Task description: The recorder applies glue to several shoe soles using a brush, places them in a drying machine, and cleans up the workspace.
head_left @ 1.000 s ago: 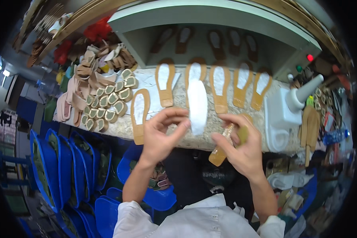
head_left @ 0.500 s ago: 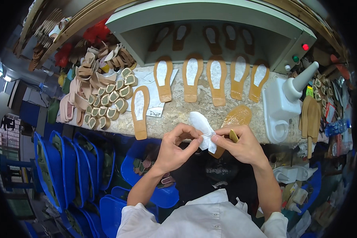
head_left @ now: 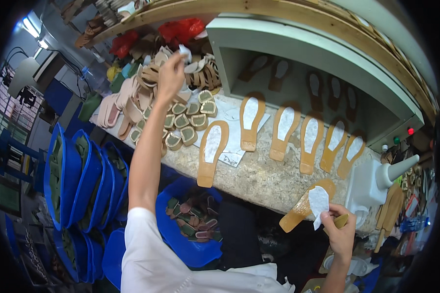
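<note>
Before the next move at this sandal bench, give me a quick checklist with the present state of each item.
1. Left hand has a small white piece pinched, raised over the pile of sandal straps: ok.
2. Right hand grips the white insole-shaped liner: ok.
3. That liner lies flat on the tan sandal sole at the bench edge: not ok, its lower end hangs free.
4. Tan sole fully supported: not ok, its heel overhangs the speckled stone bench.
5. Row of tan soles with white liners undisturbed: ok.
6. Whether glue is on the sole: cannot tell.
</note>
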`<state>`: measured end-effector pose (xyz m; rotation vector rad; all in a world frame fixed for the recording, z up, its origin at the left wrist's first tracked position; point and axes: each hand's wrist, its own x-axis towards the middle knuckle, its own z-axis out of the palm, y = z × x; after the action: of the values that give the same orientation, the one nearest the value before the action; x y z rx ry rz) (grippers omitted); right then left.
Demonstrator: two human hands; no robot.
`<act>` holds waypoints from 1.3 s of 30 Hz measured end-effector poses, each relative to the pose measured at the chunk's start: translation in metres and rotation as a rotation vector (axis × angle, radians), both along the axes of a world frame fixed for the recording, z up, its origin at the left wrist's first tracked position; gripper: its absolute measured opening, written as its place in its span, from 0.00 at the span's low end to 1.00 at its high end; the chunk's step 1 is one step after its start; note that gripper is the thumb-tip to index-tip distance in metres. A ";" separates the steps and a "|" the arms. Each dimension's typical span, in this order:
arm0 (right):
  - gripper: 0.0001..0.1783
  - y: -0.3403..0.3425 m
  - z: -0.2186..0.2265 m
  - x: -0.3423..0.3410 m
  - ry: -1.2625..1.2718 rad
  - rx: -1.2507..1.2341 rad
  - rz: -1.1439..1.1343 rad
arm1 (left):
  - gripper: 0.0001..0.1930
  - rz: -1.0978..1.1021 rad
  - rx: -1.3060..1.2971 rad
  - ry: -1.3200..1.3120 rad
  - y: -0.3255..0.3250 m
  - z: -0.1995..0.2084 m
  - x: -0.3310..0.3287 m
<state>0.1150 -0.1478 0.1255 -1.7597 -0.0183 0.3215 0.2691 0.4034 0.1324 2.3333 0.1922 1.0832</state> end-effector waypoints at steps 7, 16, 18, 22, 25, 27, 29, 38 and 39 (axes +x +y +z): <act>0.14 0.015 0.001 0.002 0.039 0.061 -0.008 | 0.17 -0.403 -0.403 0.227 -0.126 0.003 -0.033; 0.18 0.005 -0.004 -0.020 -0.074 0.032 0.022 | 0.09 -0.902 -0.708 0.607 -0.337 -0.034 -0.164; 0.18 -0.001 -0.002 -0.020 -0.124 0.066 -0.060 | 0.05 -0.981 -0.400 0.732 -0.335 -0.025 -0.170; 0.12 -0.022 -0.008 -0.008 -0.148 -0.159 0.205 | 0.07 -1.048 -0.180 0.802 -0.343 -0.022 -0.174; 0.11 -0.029 -0.022 0.010 0.131 -0.096 0.079 | 0.10 -0.877 -0.376 0.791 -0.346 -0.026 -0.160; 0.13 -0.028 -0.027 0.039 0.025 -0.125 0.051 | 0.12 -0.772 -0.302 0.621 -0.340 -0.030 -0.150; 0.14 -0.026 -0.037 0.062 -0.051 -0.223 0.069 | 0.12 -0.762 -0.323 0.624 -0.330 -0.037 -0.145; 0.12 -0.013 -0.045 0.079 -0.162 -0.580 0.035 | 0.15 -0.954 0.120 0.429 -0.334 -0.078 -0.133; 0.12 -0.012 -0.045 0.080 -0.163 -0.583 0.035 | 0.15 -0.955 0.117 0.427 -0.338 -0.078 -0.131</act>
<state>0.1948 -0.1601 0.0800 -2.3635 -0.0790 0.2183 0.1382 0.0658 0.0542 2.2726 -0.7733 0.1271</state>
